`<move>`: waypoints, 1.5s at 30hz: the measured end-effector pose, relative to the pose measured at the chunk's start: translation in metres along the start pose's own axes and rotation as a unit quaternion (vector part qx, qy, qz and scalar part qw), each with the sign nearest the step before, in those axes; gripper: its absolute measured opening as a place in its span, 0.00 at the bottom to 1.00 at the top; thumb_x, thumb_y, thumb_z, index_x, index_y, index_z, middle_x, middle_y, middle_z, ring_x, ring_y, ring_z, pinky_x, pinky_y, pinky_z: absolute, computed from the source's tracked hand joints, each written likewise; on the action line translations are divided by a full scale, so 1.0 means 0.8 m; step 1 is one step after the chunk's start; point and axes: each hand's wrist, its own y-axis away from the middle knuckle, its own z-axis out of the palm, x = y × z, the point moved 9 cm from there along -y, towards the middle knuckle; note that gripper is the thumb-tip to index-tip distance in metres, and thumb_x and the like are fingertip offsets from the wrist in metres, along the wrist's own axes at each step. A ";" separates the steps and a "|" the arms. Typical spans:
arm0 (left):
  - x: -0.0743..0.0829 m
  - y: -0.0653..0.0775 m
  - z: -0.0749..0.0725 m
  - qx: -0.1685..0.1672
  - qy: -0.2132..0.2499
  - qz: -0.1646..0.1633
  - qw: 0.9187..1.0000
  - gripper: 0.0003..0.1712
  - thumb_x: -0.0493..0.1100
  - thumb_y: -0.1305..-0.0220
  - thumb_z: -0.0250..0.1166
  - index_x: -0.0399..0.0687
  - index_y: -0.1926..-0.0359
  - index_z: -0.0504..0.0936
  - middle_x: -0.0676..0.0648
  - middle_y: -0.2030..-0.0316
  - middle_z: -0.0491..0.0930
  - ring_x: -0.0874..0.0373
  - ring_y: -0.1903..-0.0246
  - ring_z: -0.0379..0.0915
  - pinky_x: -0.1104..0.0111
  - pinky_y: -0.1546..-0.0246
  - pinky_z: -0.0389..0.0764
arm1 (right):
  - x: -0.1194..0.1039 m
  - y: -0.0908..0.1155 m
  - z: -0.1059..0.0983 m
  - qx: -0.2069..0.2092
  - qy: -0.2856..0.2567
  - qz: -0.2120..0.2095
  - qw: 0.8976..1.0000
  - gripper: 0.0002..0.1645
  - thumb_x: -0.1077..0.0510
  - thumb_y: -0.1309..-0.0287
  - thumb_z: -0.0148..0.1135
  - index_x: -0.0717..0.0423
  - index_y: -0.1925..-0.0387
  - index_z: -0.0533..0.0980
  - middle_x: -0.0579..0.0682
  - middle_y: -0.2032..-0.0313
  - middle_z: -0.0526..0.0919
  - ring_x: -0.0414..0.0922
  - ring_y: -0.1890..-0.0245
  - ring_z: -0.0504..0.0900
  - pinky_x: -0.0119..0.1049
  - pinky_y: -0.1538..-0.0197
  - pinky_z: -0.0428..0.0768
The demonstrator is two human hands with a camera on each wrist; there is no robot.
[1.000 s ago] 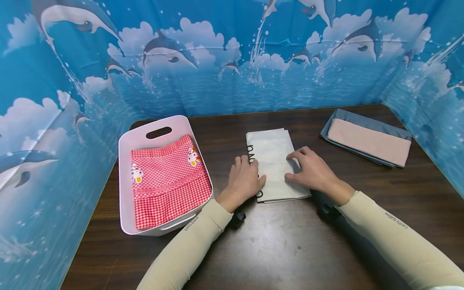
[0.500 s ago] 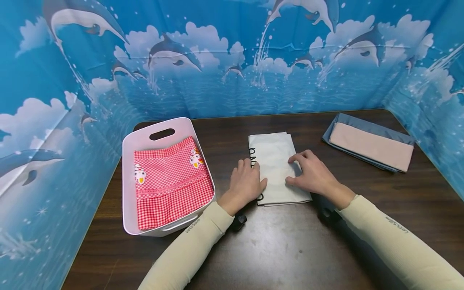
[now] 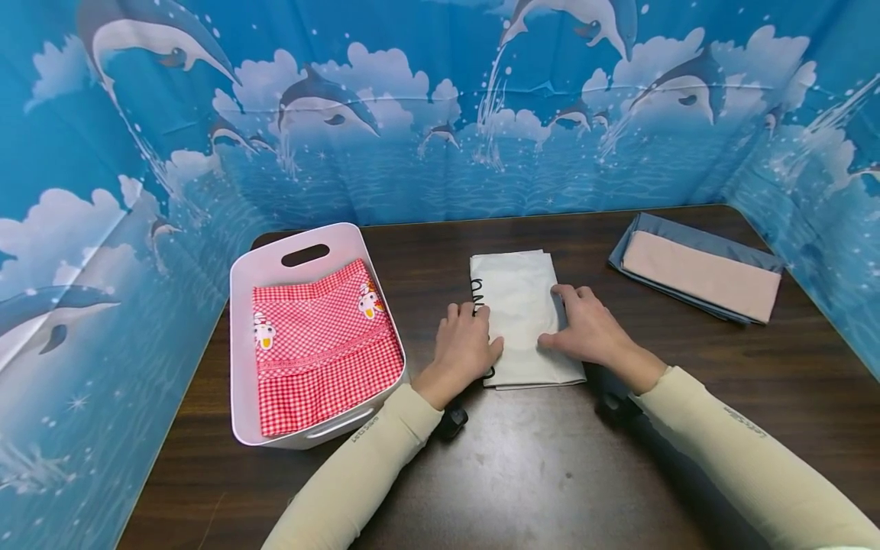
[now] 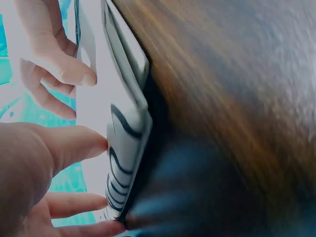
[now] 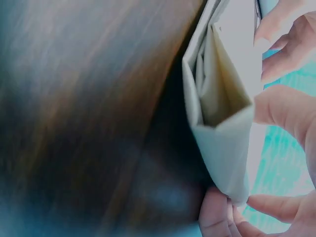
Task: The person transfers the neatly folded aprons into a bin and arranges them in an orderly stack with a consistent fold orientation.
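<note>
A folded white cloth (image 3: pixel 519 321) with black lettering along its left edge lies on the table. My left hand (image 3: pixel 462 347) rests at that edge, thumb on top and fingers fairly straight beside the lettering (image 4: pixel 118 168). At the opposite edge my right hand (image 3: pixel 587 328) pinches the cloth, its thumb on the top face. The right wrist view shows its fingers (image 5: pixel 215 212) curled round the side, below the open folds (image 5: pixel 222 98).
To the left stands a white plastic basket (image 3: pixel 242 359) holding a folded red checked cloth (image 3: pixel 326 344) with rabbit patches. Folded blue-grey (image 3: pixel 708 238) and beige cloths (image 3: pixel 701 275) lie stacked at the back right of the dark wooden table (image 3: pixel 522 473). A dolphin-print curtain (image 3: pixel 412 176) surrounds it.
My right hand's fingers have shifted from the top of the white cloth out to its right edge and round it. The left hand has stayed in place.
</note>
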 end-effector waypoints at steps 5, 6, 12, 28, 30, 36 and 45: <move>-0.004 0.001 -0.003 0.019 0.057 -0.011 0.998 0.28 0.47 0.27 0.68 0.40 0.31 0.79 0.36 0.32 0.78 0.36 0.37 0.71 0.46 0.39 0.78 | -0.004 0.001 0.004 -0.002 -0.003 0.008 1.000 0.58 0.44 0.41 0.77 0.67 0.20 0.60 0.77 0.29 0.67 0.70 0.33 0.74 0.67 0.35 0.78; -0.005 0.001 -0.003 0.022 0.067 -0.013 0.997 0.28 0.46 0.28 0.68 0.39 0.31 0.79 0.35 0.32 0.78 0.36 0.37 0.71 0.46 0.39 0.79 | -0.005 0.002 0.005 -0.003 -0.004 0.010 1.000 0.59 0.44 0.41 0.78 0.67 0.20 0.59 0.78 0.29 0.67 0.71 0.33 0.74 0.67 0.34 0.78; -0.008 0.003 -0.003 0.041 0.128 -0.026 0.991 0.29 0.38 0.31 0.67 0.36 0.31 0.78 0.32 0.28 0.74 0.33 0.35 0.70 0.42 0.41 0.81 | -0.008 0.006 0.010 -0.010 -0.015 0.026 0.999 0.63 0.43 0.41 0.79 0.69 0.18 0.55 0.78 0.28 0.66 0.71 0.31 0.72 0.66 0.32 0.77; -0.049 -0.020 0.025 0.084 0.276 -0.095 0.953 0.37 0.33 0.45 0.69 0.41 0.31 0.78 0.33 0.40 0.77 0.33 0.39 0.73 0.46 0.38 0.76 | -0.013 0.012 0.010 0.015 -0.047 0.008 0.999 0.61 0.47 0.38 0.77 0.63 0.15 0.53 0.73 0.21 0.63 0.70 0.22 0.65 0.66 0.25 0.70; -0.046 -0.017 0.019 0.086 0.282 -0.089 0.951 0.36 0.33 0.45 0.69 0.41 0.32 0.78 0.35 0.39 0.78 0.34 0.39 0.74 0.47 0.40 0.77 | -0.017 0.014 0.008 0.026 -0.051 0.000 0.998 0.61 0.48 0.38 0.77 0.64 0.16 0.53 0.72 0.20 0.61 0.70 0.21 0.64 0.66 0.24 0.69; -0.033 -0.007 -0.003 0.071 0.311 -0.086 0.944 0.38 0.32 0.43 0.68 0.38 0.29 0.74 0.34 0.35 0.76 0.36 0.37 0.74 0.48 0.41 0.79 | -0.024 0.016 -0.001 0.048 -0.081 -0.009 0.995 0.59 0.49 0.39 0.76 0.65 0.17 0.55 0.72 0.21 0.63 0.68 0.22 0.66 0.65 0.25 0.71; -0.045 -0.006 0.013 0.037 0.352 -0.172 0.919 0.44 0.34 0.45 0.70 0.43 0.25 0.69 0.35 0.38 0.78 0.41 0.39 0.73 0.53 0.45 0.79 | -0.006 0.014 0.010 0.002 -0.143 0.038 0.989 0.57 0.53 0.37 0.74 0.51 0.14 0.54 0.68 0.18 0.58 0.68 0.19 0.61 0.66 0.27 0.71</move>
